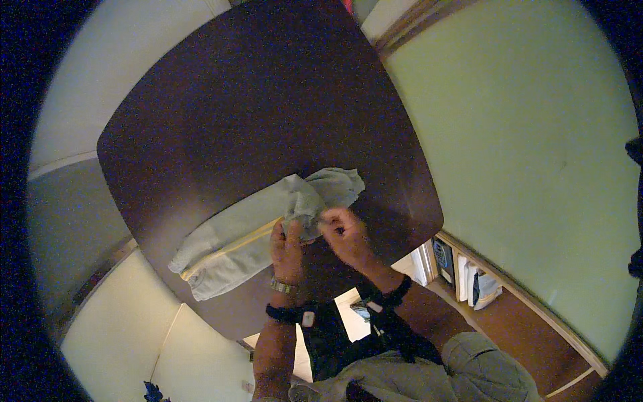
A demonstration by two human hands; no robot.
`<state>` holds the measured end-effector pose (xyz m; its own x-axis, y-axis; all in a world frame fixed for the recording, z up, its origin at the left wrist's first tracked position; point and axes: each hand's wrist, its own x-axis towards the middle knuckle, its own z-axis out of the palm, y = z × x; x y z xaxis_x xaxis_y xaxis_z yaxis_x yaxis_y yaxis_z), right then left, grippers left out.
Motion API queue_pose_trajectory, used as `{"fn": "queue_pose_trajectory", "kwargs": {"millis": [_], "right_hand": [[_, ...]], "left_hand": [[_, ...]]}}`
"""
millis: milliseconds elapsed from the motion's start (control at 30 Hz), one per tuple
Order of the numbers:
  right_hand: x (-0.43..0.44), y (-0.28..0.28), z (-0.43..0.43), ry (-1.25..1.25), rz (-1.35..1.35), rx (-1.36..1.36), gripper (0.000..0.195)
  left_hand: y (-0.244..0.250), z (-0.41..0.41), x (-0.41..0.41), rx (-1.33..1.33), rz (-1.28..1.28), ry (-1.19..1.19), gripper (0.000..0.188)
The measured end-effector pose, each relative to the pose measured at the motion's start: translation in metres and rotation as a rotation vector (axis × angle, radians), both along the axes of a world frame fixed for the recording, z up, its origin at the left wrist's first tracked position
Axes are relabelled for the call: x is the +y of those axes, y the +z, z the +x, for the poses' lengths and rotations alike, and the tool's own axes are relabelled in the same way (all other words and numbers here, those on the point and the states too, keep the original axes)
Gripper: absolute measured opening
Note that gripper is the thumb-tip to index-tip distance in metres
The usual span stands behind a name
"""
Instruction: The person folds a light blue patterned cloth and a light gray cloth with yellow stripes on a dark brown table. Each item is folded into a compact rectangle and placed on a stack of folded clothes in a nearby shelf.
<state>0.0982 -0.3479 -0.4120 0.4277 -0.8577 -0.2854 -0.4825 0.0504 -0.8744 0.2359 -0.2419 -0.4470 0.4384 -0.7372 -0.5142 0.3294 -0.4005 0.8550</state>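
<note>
A pale grey cloth garment (236, 221) with yellow stripes lies slantwise on the dark brown table (261, 100), folded into a long shape. Its right end is bunched up, and a loose flap spreads out beyond the bunch. My left hand (287, 251) grips the near side of the bunched part, thumb on top of the cloth. Fingers curled together, my right hand (346, 233) pinches the garment at the right of the bunch; motion blurs its fingertips. What lies between the two hands is partly hidden by the fingers and the gathered cloth.
A pale green wall or panel (507, 125) runs along the table's right side. Below it, a wooden shelf (542, 321) holds upright books or folders (467, 281) and a dark device (444, 256). Pale wall (125, 306) stands at the lower left.
</note>
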Motion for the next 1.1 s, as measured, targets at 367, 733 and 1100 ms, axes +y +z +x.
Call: {"fn": "queue_pose_trajectory", "kwargs": {"millis": [367,733,1100], "right_hand": [[-0.099,-0.050,-0.008,-0.003,-0.128,0.490,0.042],[-0.094,-0.091,-0.008,-0.058,-0.315,0.349,0.025],[-0.042,-0.024,0.038,0.319,-0.670,0.111,0.035]], "left_hand": [[-0.014,0.034,0.006,-0.022,-0.132,0.130,0.035],[0.000,0.023,-0.021,-0.327,-0.143,-0.223,0.055],[-0.057,0.106,0.158,-1.191,0.259,-0.187,0.068]]}}
